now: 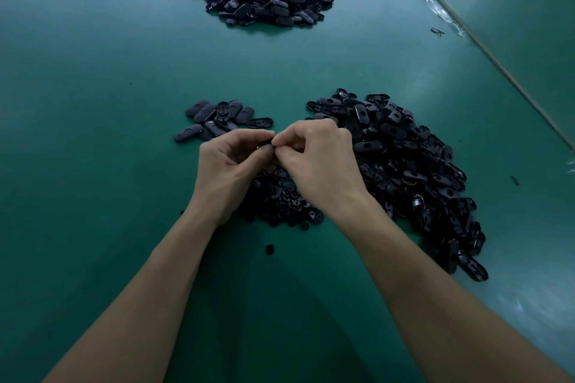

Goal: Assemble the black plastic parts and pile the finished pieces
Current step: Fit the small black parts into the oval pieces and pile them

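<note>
Small black plastic part [265, 144] runs roughly nine-to-three. Left hand [231, 162] and right hand [314, 158] pinch it, fingers [253, 136] curled. Glossy black oval plastic shells [404, 165] heap at three o'clock.

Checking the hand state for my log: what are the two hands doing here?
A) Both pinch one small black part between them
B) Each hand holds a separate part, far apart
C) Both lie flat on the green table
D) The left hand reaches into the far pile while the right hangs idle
A: the left hand and right hand meet fingertip to fingertip on a small black part, over the heap of small round pieces.
</note>
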Demonstrator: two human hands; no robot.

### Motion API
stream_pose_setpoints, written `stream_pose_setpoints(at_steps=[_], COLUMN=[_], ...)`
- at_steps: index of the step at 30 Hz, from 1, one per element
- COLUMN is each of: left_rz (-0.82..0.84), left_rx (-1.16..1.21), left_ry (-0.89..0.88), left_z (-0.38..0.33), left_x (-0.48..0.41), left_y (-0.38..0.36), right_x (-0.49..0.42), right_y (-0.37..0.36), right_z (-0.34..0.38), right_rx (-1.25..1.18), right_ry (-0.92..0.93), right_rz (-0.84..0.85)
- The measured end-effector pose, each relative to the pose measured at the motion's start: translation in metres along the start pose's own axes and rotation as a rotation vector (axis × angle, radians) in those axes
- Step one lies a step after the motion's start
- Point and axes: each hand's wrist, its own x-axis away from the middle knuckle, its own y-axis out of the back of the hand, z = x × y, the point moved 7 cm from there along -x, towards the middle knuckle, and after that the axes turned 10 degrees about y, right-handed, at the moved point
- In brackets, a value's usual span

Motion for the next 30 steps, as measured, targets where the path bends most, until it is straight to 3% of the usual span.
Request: stream_pose_setpoints(at_steps=[9,30], left_rz=[-0.008,-0.005], left_rx=[0.049,0.028], left_ry=[0.021,0.028], left_z=[-0.001,0.001], left_x=[0.001,0.000], left_y=[-0.002,0.001], right_x=[0.005,0.003], right_y=[-0.003,-0.002], right_z=[-0.015,-0.003], right_rx=[-0.183,-0.060], right_ry=[-0.124,0.020], right_rz=[-0.111,-0.085])
